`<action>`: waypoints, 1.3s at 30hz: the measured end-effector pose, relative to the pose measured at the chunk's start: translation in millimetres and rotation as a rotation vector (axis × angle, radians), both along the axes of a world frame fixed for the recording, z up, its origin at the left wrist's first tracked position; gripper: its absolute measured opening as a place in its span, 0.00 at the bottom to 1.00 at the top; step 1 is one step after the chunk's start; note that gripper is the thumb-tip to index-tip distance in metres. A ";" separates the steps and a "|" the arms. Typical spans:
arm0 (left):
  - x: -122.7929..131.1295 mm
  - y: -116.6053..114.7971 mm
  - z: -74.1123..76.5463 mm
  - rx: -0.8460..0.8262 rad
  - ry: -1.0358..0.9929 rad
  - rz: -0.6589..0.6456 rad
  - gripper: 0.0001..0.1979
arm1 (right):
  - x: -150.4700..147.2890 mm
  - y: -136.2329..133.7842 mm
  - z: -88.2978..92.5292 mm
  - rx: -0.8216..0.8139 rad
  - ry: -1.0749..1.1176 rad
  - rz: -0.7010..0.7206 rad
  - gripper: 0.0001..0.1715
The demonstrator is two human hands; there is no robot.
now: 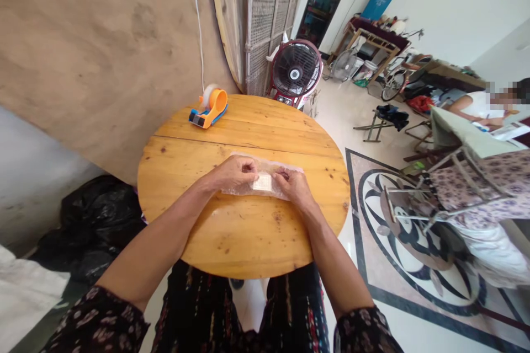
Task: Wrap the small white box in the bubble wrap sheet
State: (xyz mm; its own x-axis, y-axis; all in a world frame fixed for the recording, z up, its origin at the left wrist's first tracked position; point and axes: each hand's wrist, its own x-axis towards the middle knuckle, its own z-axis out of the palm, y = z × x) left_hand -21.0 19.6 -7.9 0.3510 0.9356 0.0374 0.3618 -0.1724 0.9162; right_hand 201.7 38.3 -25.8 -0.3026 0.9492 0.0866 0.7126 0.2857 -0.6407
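A small whitish rectangular block (262, 182) lies on a strip of clear bubble wrap (238, 190) at the middle of the round wooden table. My left hand (235, 172) has its thumb and fingers pinched at the block's left side. From the right, my right hand (291, 181) pinches at the block's other end, over the wrap. Whether the fingertips grip the block or the wrap is hard to make out. What the block is made of does not show clearly.
An orange and blue tape dispenser (210, 106) stands at the table's (248, 242) far left edge. Behind the table is a dark red fan (295, 70). Black plastic bags (99, 220) lie at the left. Another person (472, 107) sits at a desk on the right.
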 end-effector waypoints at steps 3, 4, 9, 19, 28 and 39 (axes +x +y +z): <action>2.9 -1.0 0.4 -0.024 -0.007 0.020 0.07 | 1.0 -2.7 5.2 -0.037 -0.112 0.018 0.14; 3.6 -1.0 0.1 -0.023 -0.009 0.026 0.07 | 1.2 -3.6 7.2 -0.045 -0.150 0.046 0.14; 3.9 0.1 -2.9 -0.027 -0.011 0.020 0.07 | 0.7 -5.6 13.1 0.000 -0.263 0.028 0.13; 5.6 2.8 -9.7 -0.019 -0.043 0.016 0.07 | -2.6 -14.5 14.5 0.436 -0.047 0.158 0.14; 6.7 0.0 -1.1 -0.007 -0.019 0.008 0.08 | -17.3 -28.7 12.0 0.376 -0.082 0.418 0.14; -11.5 -7.0 23.5 -0.100 0.148 0.038 0.15 | -14.1 -19.2 2.0 0.397 -0.093 0.458 0.11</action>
State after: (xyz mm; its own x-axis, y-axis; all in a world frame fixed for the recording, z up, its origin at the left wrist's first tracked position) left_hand -32.5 12.6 15.6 0.3097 0.9449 -0.1060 0.4984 -0.0664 0.8644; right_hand 187.6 19.1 -23.8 -0.6957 0.6212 0.3608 0.5085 0.7806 -0.3635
